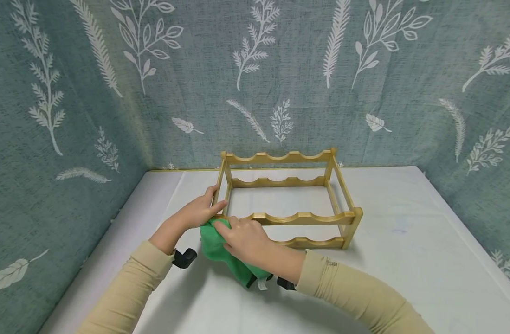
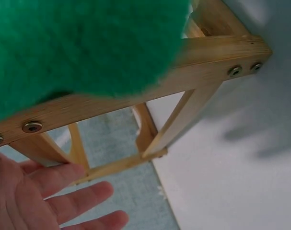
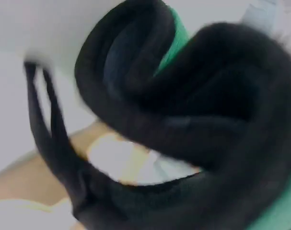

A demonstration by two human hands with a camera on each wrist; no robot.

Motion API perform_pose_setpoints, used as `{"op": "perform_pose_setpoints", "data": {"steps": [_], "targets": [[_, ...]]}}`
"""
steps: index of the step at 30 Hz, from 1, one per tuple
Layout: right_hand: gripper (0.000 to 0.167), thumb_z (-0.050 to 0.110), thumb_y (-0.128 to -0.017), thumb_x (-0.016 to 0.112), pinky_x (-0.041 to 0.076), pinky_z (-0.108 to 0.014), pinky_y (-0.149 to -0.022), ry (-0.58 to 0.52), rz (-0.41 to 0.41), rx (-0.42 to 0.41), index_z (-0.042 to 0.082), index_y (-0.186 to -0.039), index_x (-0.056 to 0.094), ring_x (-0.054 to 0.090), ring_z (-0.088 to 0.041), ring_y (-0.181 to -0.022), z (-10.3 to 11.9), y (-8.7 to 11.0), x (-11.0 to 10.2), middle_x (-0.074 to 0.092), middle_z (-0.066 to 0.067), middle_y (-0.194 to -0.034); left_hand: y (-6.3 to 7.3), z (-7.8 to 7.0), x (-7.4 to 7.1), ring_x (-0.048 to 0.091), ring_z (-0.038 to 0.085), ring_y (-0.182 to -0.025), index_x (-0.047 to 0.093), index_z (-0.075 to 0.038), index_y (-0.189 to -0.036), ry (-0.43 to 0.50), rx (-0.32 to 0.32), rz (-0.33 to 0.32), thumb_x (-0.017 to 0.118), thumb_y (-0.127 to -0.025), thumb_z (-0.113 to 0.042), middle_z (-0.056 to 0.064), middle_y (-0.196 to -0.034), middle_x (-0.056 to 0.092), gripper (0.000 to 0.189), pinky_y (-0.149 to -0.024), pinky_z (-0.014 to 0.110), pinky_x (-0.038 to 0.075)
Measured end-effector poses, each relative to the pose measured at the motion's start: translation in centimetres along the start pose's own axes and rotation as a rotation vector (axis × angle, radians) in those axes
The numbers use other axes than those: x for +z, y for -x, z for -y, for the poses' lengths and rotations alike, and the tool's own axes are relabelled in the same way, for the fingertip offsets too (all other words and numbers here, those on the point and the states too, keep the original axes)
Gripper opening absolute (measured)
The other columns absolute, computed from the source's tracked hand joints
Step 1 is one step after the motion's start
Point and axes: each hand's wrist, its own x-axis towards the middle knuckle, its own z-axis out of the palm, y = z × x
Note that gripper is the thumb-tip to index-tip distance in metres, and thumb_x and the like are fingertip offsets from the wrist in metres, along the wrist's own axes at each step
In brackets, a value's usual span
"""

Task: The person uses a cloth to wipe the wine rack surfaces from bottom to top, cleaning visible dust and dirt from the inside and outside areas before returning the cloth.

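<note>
A wooden rack (image 1: 300, 218) with scalloped rails stands on the white table. My left hand (image 1: 198, 211) holds the side rail (image 2: 49, 148) at its left end. The thumb lies across the rail, and several fingers spread out in the left wrist view. My right hand (image 1: 247, 239) grips a green fuzzy cleaning cloth (image 1: 215, 241) with black trim against the rack's front left corner. In the left wrist view the cloth (image 2: 87, 43) covers part of the wood. Its black edging (image 3: 150, 115) and loop fill much of the blurred right wrist view.
The white table (image 1: 405, 260) extends to both sides of the rack and in front of it. A grey-green curtain (image 1: 296, 83) with white leaf prints hangs behind and at both sides. A white tag (image 1: 262, 284) hangs from the cloth.
</note>
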Motion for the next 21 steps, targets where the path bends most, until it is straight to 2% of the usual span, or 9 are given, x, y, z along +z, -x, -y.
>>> {"op": "perform_pose_setpoints", "data": {"steps": [2,5,8,11,14,19,21], "targets": [[0.039,0.036,-0.077,0.071,0.039,-0.02,-0.038,-0.022,0.028,-0.005,0.017,-0.108,0.056,0.054,-0.01,-0.048,0.0,-0.2,-0.6,0.059,0.0,-0.073,0.0,0.0,0.0,0.038,0.043,-0.124,0.004,0.001,-0.145,0.004,0.007,0.002,0.027,-0.091,-0.063,0.032,-0.138,0.033,0.087,-0.097,0.054,0.034],[0.036,0.037,-0.08,0.069,0.037,-0.019,-0.038,-0.037,0.149,-0.049,0.019,-0.108,0.056,0.054,-0.008,-0.051,0.5,0.1,-0.5,0.059,0.002,-0.075,0.0,0.0,-0.1,0.038,0.043,-0.124,0.004,0.001,-0.145,-0.003,0.008,0.006,0.026,-0.091,-0.064,0.032,-0.139,0.032,0.088,-0.097,0.054,0.034],[0.028,0.035,-0.083,0.065,0.035,-0.018,-0.037,-0.051,0.3,-0.075,0.02,-0.106,0.057,0.052,-0.007,-0.05,1.2,0.6,0.9,0.059,0.003,-0.076,0.1,-0.1,0.0,0.038,0.042,-0.125,0.004,0.0,-0.146,-0.012,0.002,0.003,0.026,-0.091,-0.063,0.031,-0.14,0.032,0.086,-0.097,0.054,0.034],[0.024,0.035,-0.084,0.064,0.034,-0.019,-0.038,-0.061,0.397,-0.037,0.022,-0.104,0.057,0.051,-0.008,-0.051,1.3,0.9,2.5,0.058,0.003,-0.075,0.0,-0.1,0.0,0.036,0.042,-0.126,0.004,0.0,-0.146,-0.008,-0.003,0.004,0.027,-0.092,-0.061,0.031,-0.14,0.031,0.085,-0.097,0.054,0.034],[0.027,0.035,-0.084,0.065,0.034,-0.02,-0.038,-0.062,0.366,-0.004,0.022,-0.106,0.057,0.051,-0.008,-0.05,0.9,0.9,2.9,0.058,0.003,-0.074,0.0,-0.1,0.1,0.037,0.043,-0.125,0.003,0.001,-0.146,0.009,0.0,0.008,0.027,-0.092,-0.062,0.031,-0.14,0.03,0.086,-0.098,0.054,0.033],[0.038,0.035,-0.082,0.067,0.032,-0.018,-0.036,-0.105,0.158,0.043,0.019,-0.114,0.056,0.052,-0.01,-0.048,-0.2,0.5,0.6,0.059,-0.001,-0.078,0.2,0.0,0.1,0.042,0.042,-0.122,0.002,0.003,-0.145,0.034,0.025,0.007,0.025,-0.092,-0.061,0.032,-0.138,0.032,0.086,-0.097,0.054,0.034],[0.042,0.035,-0.082,0.068,0.033,-0.018,-0.036,-0.122,0.112,0.057,0.018,-0.117,0.055,0.053,-0.011,-0.049,-0.7,0.5,-0.5,0.058,-0.002,-0.077,0.2,0.0,0.1,0.047,0.04,-0.118,0.001,0.003,-0.145,0.05,0.034,0.012,0.025,-0.093,-0.06,0.032,-0.139,0.031,0.086,-0.098,0.053,0.034]]}}
